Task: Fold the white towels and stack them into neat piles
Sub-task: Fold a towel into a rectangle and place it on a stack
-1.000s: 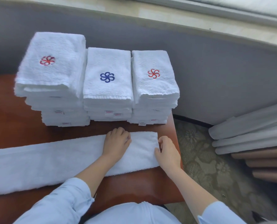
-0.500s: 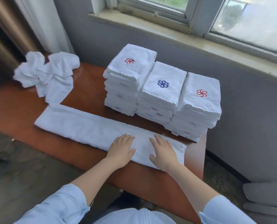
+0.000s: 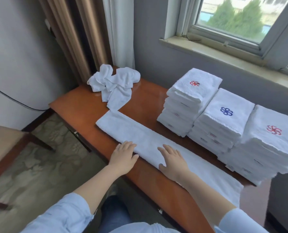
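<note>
1. Head view: the left hand's fingers (image 3: 129,145) lie straight and close together, with their tips on the near edge of the towel (image 3: 148,140). They grip nothing.
2. The left hand (image 3: 123,157) is palm down, and its palm is over bare table (image 3: 82,111) at the near edge.
3. The right hand's fingers (image 3: 166,148) are straight and slightly spread, pressed flat on the towel. They also grip nothing.
4. The right hand (image 3: 173,163) rests wholly on the towel, just beside the left hand, with a strip of towel showing between them.
5. The towel is folded into a long band. It lies along the table's near edge, from about the middle of the table to the near right corner.
6. Three piles of folded towels stand side by side, touching, along the far edge of the table's right half, just behind the towel.
7. The left stack (image 3: 190,98) has a red flower mark on top, the middle stack (image 3: 224,121) a blue one, and the right stack (image 3: 266,145) a red one. The right stack stands at the table's right edge.
8. A heap (image 3: 113,83) of crumpled white towels sits at the far left corner, and its lowest fold is just beside the towel's left end.
9. Light blue sleeves (image 3: 64,216) cover both forearms from the elbow.
10. A curtain (image 3: 76,39) hangs behind the heap, and a window (image 3: 232,17) is set in the grey wall behind the stacks.
</note>
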`<state>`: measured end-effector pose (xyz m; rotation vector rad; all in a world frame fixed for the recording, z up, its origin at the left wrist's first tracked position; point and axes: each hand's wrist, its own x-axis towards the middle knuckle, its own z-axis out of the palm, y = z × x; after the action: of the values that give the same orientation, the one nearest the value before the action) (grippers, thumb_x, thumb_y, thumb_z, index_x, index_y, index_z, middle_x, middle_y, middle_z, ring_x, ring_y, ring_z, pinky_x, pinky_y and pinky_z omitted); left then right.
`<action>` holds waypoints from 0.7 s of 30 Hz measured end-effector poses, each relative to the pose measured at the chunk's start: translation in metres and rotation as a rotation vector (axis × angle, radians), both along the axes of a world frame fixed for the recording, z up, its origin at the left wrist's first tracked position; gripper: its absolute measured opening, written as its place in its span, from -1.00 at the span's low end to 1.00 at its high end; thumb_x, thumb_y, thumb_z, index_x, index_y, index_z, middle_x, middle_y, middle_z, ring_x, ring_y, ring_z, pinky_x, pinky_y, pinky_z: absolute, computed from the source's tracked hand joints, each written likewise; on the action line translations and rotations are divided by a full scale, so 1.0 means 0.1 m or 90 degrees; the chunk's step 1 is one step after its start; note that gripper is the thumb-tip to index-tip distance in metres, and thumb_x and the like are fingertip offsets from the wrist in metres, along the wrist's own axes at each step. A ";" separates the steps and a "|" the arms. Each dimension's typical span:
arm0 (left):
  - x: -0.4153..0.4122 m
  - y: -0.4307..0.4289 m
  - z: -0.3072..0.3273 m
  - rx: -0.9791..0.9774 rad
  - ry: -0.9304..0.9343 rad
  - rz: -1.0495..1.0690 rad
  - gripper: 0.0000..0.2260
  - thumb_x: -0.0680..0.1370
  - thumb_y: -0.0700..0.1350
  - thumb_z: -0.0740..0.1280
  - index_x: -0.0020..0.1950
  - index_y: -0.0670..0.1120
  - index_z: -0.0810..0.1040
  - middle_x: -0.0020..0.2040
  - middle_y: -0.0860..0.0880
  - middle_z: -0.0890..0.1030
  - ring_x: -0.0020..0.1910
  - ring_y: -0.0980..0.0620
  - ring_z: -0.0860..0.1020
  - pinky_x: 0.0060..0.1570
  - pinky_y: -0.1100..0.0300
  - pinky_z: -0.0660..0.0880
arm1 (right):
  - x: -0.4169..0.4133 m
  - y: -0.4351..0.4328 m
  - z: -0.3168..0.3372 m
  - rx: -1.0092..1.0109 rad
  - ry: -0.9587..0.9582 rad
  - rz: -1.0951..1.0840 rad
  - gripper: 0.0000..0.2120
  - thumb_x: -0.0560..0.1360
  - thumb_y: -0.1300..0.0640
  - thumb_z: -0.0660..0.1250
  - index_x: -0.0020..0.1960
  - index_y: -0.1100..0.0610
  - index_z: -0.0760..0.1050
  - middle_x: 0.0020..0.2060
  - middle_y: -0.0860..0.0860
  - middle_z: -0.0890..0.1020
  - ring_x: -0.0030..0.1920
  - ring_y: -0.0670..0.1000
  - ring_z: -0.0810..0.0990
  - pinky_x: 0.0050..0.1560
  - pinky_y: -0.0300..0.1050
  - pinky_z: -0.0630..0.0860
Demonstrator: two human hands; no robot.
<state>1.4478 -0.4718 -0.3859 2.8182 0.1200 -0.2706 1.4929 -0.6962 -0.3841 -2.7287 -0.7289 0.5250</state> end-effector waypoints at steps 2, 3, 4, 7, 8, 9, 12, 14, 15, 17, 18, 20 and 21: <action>0.12 0.23 -0.04 0.000 -0.002 0.001 -0.53 0.67 0.08 0.12 0.55 -0.02 0.22 0.57 0.00 0.20 0.57 0.01 0.07 0.53 0.05 -0.03 | 0.10 0.22 -0.03 0.002 0.001 -0.007 -0.37 0.58 0.02 0.21 0.58 -0.01 0.06 0.59 0.02 0.05 0.59 0.05 -0.02 0.57 0.05 -0.05; 0.19 0.37 -0.06 0.000 -0.004 -0.001 -0.54 0.67 0.07 0.12 0.55 -0.01 0.22 0.57 0.00 0.20 0.57 0.01 0.07 0.53 0.06 -0.01 | 0.17 0.34 -0.04 0.003 0.003 -0.013 -0.37 0.58 0.03 0.21 0.58 -0.02 0.06 0.59 0.02 0.05 0.59 0.05 -0.02 0.57 0.05 -0.05; 0.28 0.50 -0.08 -0.001 -0.004 -0.005 -0.54 0.66 0.06 0.12 0.55 -0.01 0.22 0.57 0.00 0.20 0.57 0.01 0.07 0.52 0.07 0.00 | 0.23 0.46 -0.06 0.004 0.006 -0.022 -0.37 0.58 0.03 0.21 0.58 -0.01 0.06 0.59 0.02 0.05 0.59 0.05 -0.02 0.57 0.05 -0.05; 0.62 0.98 -0.15 0.000 0.006 -0.026 -0.53 0.66 0.07 0.13 0.56 -0.01 0.21 0.58 0.00 0.18 0.57 0.01 0.07 0.52 0.07 0.02 | 0.45 0.88 -0.13 0.012 0.015 -0.063 -0.39 0.58 0.05 0.19 0.59 -0.02 0.06 0.59 0.00 0.06 0.58 0.05 0.00 0.57 0.03 -0.04; 0.76 1.14 -0.17 0.004 0.008 -0.034 -0.53 0.66 0.07 0.14 0.56 -0.01 0.21 0.58 0.00 0.18 0.57 0.01 0.08 0.52 0.07 0.02 | 0.52 1.03 -0.16 0.016 0.016 -0.081 -0.39 0.58 0.06 0.18 0.59 -0.02 0.07 0.59 0.00 0.07 0.58 0.04 0.01 0.56 0.01 -0.03; 0.90 1.31 -0.20 0.009 0.008 -0.042 -0.52 0.66 0.06 0.15 0.56 -0.01 0.20 0.58 -0.01 0.18 0.57 0.01 0.09 0.52 0.07 0.03 | 0.59 1.19 -0.19 0.019 0.015 -0.101 -0.40 0.58 0.07 0.17 0.58 -0.02 0.08 0.59 -0.01 0.09 0.57 0.04 0.03 0.55 -0.01 -0.01; 1.30 1.77 -0.27 0.016 0.020 -0.053 -0.50 0.65 0.05 0.17 0.56 -0.02 0.17 0.58 -0.01 0.17 0.56 0.01 0.12 0.50 0.08 0.11 | 0.71 1.62 -0.26 0.020 0.034 -0.170 -0.42 0.58 0.08 0.17 0.57 -0.04 0.12 0.57 -0.04 0.13 0.55 0.04 0.09 0.51 -0.05 0.09; 1.53 2.04 -0.31 0.018 0.040 -0.054 -0.48 0.64 0.05 0.19 0.57 -0.02 0.15 0.57 0.00 0.16 0.53 -0.01 0.17 0.43 0.08 0.22 | 0.77 1.87 -0.30 0.016 0.056 -0.212 -0.43 0.58 0.08 0.16 0.56 -0.04 0.13 0.56 -0.05 0.15 0.53 0.04 0.12 0.47 -0.05 0.17; 1.64 2.16 -0.33 0.024 0.051 -0.058 -0.47 0.64 0.04 0.20 0.57 -0.02 0.14 0.57 0.01 0.16 0.52 -0.01 0.19 0.38 0.07 0.28 | 0.80 1.98 -0.32 0.015 0.066 -0.230 -0.43 0.58 0.08 0.16 0.56 -0.04 0.13 0.55 -0.04 0.16 0.52 0.04 0.13 0.46 -0.04 0.22; 1.86 2.37 -0.35 0.035 0.075 -0.075 -0.45 0.62 0.03 0.22 0.58 0.00 0.11 0.54 0.02 0.18 0.47 -0.02 0.25 0.30 0.07 0.36 | 0.86 2.19 -0.34 0.013 0.086 -0.266 -0.43 0.57 0.10 0.17 0.56 -0.05 0.13 0.54 -0.04 0.17 0.51 0.05 0.16 0.40 -0.02 0.29; 1.94 2.44 -0.37 0.039 0.088 -0.088 -0.44 0.62 0.02 0.23 0.58 0.01 0.10 0.53 0.01 0.20 0.44 -0.03 0.28 0.27 0.07 0.39 | 0.88 2.28 -0.35 0.009 0.096 -0.280 -0.42 0.57 0.10 0.17 0.56 -0.06 0.14 0.54 -0.04 0.18 0.50 0.05 0.17 0.37 -0.02 0.32; 2.07 2.54 -0.43 0.033 0.115 -0.112 -0.44 0.61 0.01 0.24 0.57 0.02 0.11 0.50 0.01 0.23 0.39 -0.03 0.35 0.23 0.06 0.43 | 0.90 2.42 -0.38 -0.002 0.114 -0.300 -0.42 0.57 0.10 0.18 0.56 -0.06 0.14 0.52 -0.03 0.19 0.48 0.07 0.19 0.34 -0.03 0.36; 2.12 2.56 -0.45 0.022 0.127 -0.118 -0.43 0.61 0.00 0.25 0.57 0.03 0.10 0.49 0.00 0.24 0.37 -0.03 0.37 0.21 0.05 0.45 | 0.90 2.47 -0.40 -0.011 0.121 -0.305 -0.43 0.57 0.09 0.18 0.55 -0.06 0.15 0.52 -0.02 0.19 0.48 0.08 0.19 0.33 -0.03 0.37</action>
<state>1.6593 -0.2158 -0.4310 2.8330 -0.0957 -0.5972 1.5826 -0.4488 -0.4238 -2.6835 -0.0165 0.6592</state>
